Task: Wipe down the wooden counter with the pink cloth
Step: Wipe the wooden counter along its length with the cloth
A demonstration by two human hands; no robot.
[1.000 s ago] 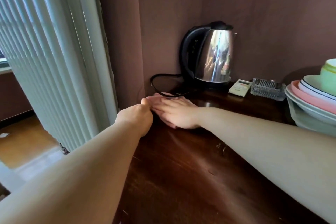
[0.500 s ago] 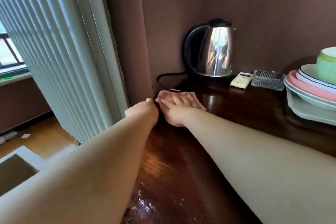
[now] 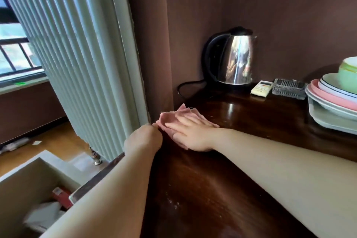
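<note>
At the far left, pale blinds [image 3: 73, 60] hang beside the window, with an open box [image 3: 38, 189] on the floor below. My left hand [image 3: 144, 139] sits at the counter's [image 3: 222, 189] left edge, just beside the pink cloth [image 3: 170, 120]; its fingers curl out of sight, so I cannot tell whether they hold the edge, a cloth corner or nothing. My right hand [image 3: 190, 134] lies flat on the cloth, fingers straight and slightly spread, pressing it down at the far-left corner of the counter, next to the wall. Behind it the kettle's black cord [image 3: 185, 87] loops toward a steel kettle [image 3: 231, 58]; further right stand a small white remote [image 3: 261, 88], a glass ashtray [image 3: 288, 88] and stacked plates [image 3: 332, 98]. The wood near my right hand shines, perhaps freshly wiped. White specks remain on the near stretch, and the ground around the kettle and plates looks untouched, so much seems left.
</note>
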